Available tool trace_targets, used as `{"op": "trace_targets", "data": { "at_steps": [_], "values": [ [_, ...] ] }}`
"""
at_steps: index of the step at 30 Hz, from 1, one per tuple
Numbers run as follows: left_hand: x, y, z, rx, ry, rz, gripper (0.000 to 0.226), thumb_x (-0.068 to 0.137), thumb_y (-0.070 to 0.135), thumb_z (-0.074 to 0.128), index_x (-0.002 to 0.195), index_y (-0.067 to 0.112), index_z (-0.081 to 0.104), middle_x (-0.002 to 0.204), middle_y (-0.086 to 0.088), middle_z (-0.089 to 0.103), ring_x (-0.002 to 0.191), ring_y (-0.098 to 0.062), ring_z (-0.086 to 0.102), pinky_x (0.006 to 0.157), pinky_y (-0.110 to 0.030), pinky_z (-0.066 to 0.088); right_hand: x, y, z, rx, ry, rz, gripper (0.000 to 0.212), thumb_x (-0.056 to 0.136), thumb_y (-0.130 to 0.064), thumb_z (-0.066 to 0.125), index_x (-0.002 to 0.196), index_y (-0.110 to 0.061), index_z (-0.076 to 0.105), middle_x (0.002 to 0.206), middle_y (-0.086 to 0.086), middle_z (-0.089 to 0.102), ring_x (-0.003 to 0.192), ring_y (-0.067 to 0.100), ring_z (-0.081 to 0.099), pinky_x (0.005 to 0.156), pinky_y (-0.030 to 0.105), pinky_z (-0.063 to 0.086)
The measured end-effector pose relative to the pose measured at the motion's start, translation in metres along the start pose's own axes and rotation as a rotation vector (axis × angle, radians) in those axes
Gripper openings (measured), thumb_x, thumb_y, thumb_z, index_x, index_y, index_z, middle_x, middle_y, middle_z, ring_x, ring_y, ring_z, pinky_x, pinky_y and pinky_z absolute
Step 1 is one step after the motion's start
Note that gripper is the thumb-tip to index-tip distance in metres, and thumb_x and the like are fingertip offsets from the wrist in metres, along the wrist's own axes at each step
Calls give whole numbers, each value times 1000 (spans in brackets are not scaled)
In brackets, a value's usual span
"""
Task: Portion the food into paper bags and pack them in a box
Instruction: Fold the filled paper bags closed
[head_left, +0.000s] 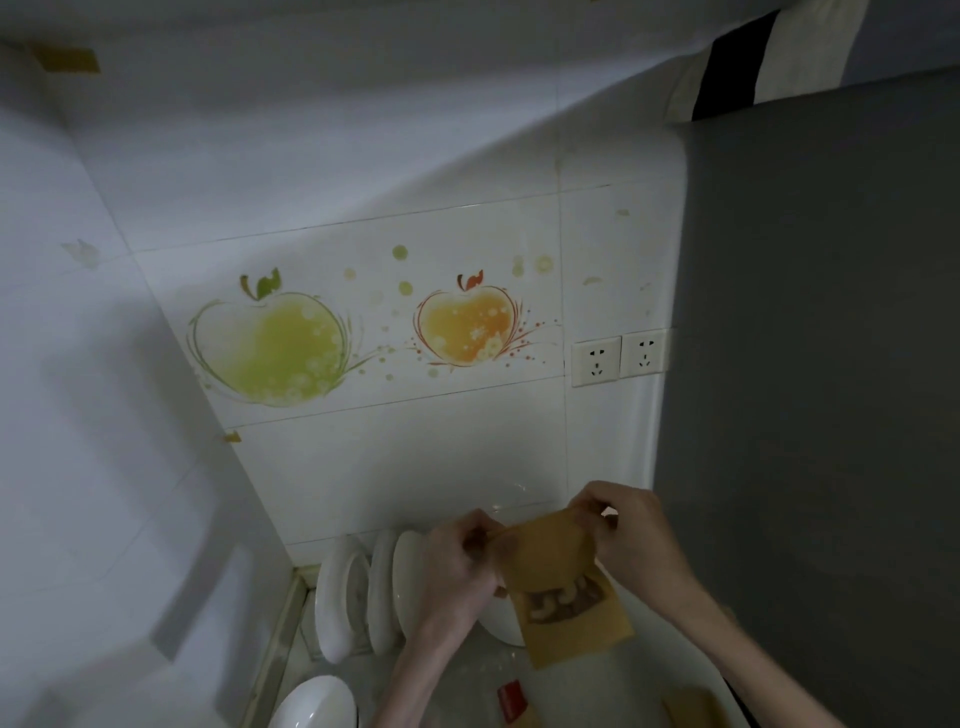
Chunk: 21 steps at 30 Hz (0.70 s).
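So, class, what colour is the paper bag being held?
Brown, a tan kraft shade, with a clear window; the paper bag shows in the head view.

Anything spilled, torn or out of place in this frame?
Nothing stands out. Both hands, left and right, pinch the top of the brown paper bag with a clear window, food showing inside. The white plates stand upright in their rack. Dim light hides fine detail.
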<state>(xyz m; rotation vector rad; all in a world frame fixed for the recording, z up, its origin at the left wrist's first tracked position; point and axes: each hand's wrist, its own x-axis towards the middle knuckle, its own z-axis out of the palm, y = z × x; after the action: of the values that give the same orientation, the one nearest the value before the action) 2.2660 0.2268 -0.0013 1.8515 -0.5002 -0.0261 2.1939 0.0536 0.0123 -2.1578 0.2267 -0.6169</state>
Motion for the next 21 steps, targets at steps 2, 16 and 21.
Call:
{"op": "trace_targets", "data": {
  "at_steps": [2,16,21],
  "values": [
    [-1,-6,4,-21,25,-18,38,82,1,68,51,23,61,49,4,62,44,-6,61,38,-19,46,0,4,2,126,-15,62,38,85,3,61,68,-30,66,73,-12,69,74,-2,61,62,5,45],
    [-61,-110,42,-73,-26,-527,8,88,23,65,80,22,66,77,0,71,71,-17,71,63,-45,61,-90,108,76,508,-411,601,20,84,-15,69,104,-14,67,86,-9,75,86,5,70,70,13,50],
    [-87,-139,43,-183,-55,-712,32,87,30,69,115,28,54,108,4,64,95,-15,65,60,-32,60,-135,180,100,159,-326,905,50,87,-23,67,131,-11,47,131,9,55,123,26,51,100,33,41]
  ]
}}
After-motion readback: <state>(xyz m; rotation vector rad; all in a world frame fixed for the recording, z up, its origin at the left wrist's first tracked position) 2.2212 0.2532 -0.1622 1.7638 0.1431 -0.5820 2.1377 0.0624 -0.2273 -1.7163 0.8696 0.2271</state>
